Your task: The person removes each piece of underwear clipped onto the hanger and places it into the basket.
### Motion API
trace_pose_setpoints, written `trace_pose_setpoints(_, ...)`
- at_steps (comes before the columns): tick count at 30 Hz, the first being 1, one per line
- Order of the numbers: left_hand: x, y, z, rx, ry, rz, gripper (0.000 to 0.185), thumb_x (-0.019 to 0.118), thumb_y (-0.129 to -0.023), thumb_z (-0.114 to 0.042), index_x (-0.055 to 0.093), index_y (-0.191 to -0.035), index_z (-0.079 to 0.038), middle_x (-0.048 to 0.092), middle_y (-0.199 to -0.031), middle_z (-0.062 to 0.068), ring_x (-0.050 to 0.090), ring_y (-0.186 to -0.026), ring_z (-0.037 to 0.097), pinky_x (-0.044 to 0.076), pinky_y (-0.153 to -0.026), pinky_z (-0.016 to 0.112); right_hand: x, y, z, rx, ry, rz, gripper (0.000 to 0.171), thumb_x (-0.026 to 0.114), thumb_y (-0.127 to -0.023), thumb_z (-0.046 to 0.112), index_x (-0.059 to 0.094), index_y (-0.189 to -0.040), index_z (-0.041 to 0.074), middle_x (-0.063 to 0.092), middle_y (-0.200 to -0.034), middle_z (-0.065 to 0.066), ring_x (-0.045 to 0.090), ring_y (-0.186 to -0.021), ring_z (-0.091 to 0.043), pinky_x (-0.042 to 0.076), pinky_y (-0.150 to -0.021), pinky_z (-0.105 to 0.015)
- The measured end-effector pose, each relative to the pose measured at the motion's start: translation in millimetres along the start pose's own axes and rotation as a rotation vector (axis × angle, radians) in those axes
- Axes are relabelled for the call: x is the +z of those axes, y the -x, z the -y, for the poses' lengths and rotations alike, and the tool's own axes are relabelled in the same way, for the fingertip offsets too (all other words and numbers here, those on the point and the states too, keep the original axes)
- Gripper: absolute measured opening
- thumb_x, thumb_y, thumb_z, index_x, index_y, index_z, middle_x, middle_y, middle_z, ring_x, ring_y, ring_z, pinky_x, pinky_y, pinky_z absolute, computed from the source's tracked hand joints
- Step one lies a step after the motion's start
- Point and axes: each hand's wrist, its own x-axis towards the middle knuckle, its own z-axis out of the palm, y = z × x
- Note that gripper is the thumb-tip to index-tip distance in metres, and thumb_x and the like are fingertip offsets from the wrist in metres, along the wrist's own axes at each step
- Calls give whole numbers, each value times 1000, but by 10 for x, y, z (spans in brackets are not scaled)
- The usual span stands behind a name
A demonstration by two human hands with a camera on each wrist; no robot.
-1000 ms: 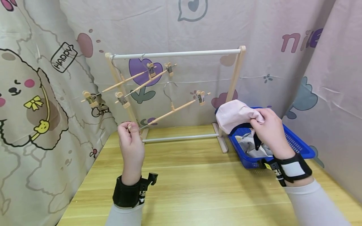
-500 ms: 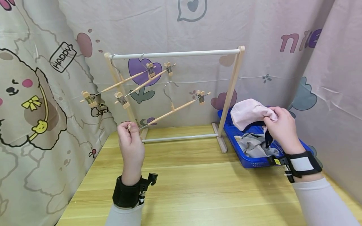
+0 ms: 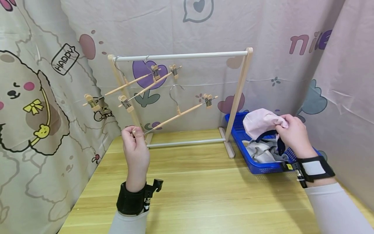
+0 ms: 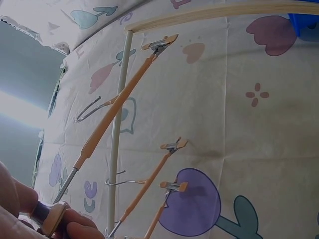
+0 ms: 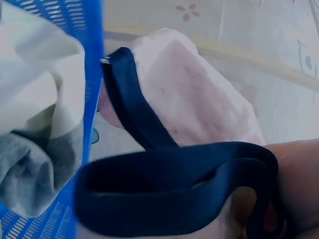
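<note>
My left hand grips the near end of a wooden clip hanger, right at its clip, which the fingers mostly hide in the head view. The hanger slants up to the right with its hook on top and a second clip at the far end. My right hand pinches a pale pink garment with navy bands over the blue basket. In the right wrist view the navy band forms a loop beside the hand. Below it, grey and white cloth lies crumpled in the basket.
A rack with a white top rail and wooden posts stands at the back of the wooden table. Two more clip hangers hang at the rail's left end. A printed curtain surrounds the table.
My right hand has moved right with the pink garment, away from the rack post and over the basket, then dipped slightly. The left hand and its hanger stay nearly still.
</note>
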Motion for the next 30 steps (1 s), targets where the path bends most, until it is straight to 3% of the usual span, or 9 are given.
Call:
trace_pose_setpoints(9,9,5,-17,0,8,0,15,35,-113,-17,43,-110,-5,38,-85,0,30,-60,10,28,-60,24,37,-7,-188,-1,96,152,43,58,-99,16,50,-126,-16,51,-115,-39,47,-99,-51,43,-80,-64)
trace_pose_setpoints(17,33,12,-6,8,16,-8,14,37,-112,-16,44,-108,-5,39,-83,0,32,-61,9,30,-61,23,151,-3,-293,-76,124,246,47,61,-97,17,50,-125,-20,52,-118,-45,49,-108,-57,42,-87,-67)
trace_pose_setpoints(30,45,10,-14,22,29,-5,15,36,-113,-17,43,-108,-5,38,-83,1,31,-62,10,29,-62,24,295,64,-303,-113,165,417,48,62,-99,18,52,-127,-20,58,-118,-44,54,-110,-59,44,-92,-70)
